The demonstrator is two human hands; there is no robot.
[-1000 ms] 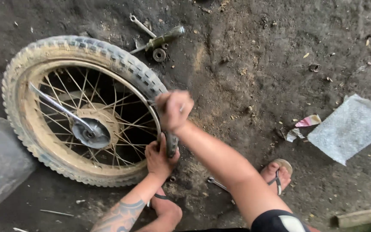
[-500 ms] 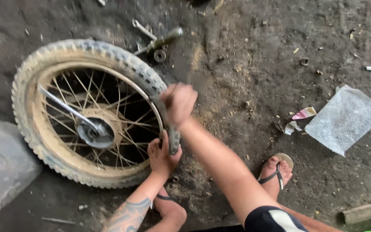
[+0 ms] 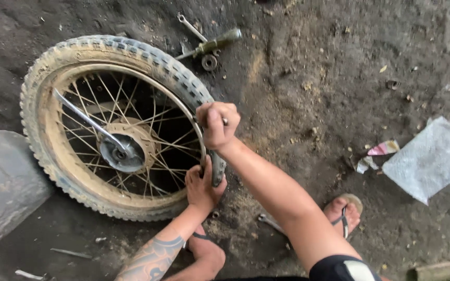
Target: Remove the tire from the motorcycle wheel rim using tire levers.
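Head view: right hand (image 3: 216,124) fists a metal tool (image 3: 225,121) above the tyre (image 3: 131,52); just below, left hand (image 3: 202,186) presses spread fingers on its edge.

Right hand (image 3: 217,125), fisted on a thin metal tool, is dropping lower toward the left hand (image 3: 203,187). Left hand's fingers are shifting slightly on the tyre (image 3: 131,52) edge.

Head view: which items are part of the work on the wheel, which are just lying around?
In use:
- spoked wheel with knobby tyre, flat on the dirt
- left hand pressing on the tyre edge
- right hand fisted around a metal tool at the rim

Lying about:
- spanner
- green-handled tool
- washer
- plastic bag
- wrapper scraps
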